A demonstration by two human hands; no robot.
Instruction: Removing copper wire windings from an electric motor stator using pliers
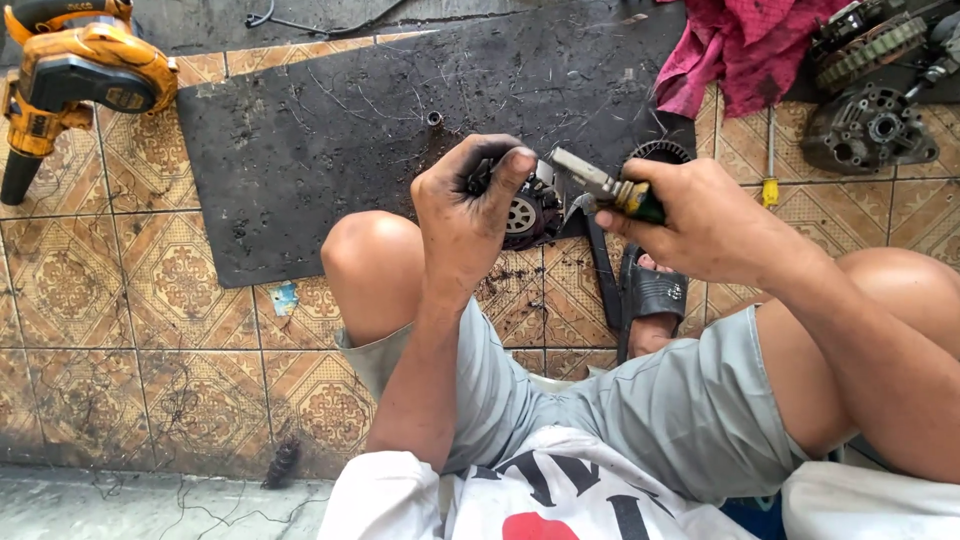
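Observation:
My left hand (465, 210), black with grease, grips a round dark metal motor part (527, 212) with a pale slotted face, held up above my knees. My right hand (700, 220) holds a screwdriver (600, 186) with a green and yellow handle, its metal shaft pointing left toward the part. The tip sits just above and right of the part, close to my left thumb. Both hands hover over the tiled floor between my bent legs.
A black rubber mat (330, 140) lies ahead on the patterned tiles. An orange power blower (75, 65) sits at top left. A pink rag (740, 50), dismantled motor housings (868, 128) and a small screwdriver (769, 160) lie at top right. A toothed ring (660, 152) rests behind my right hand.

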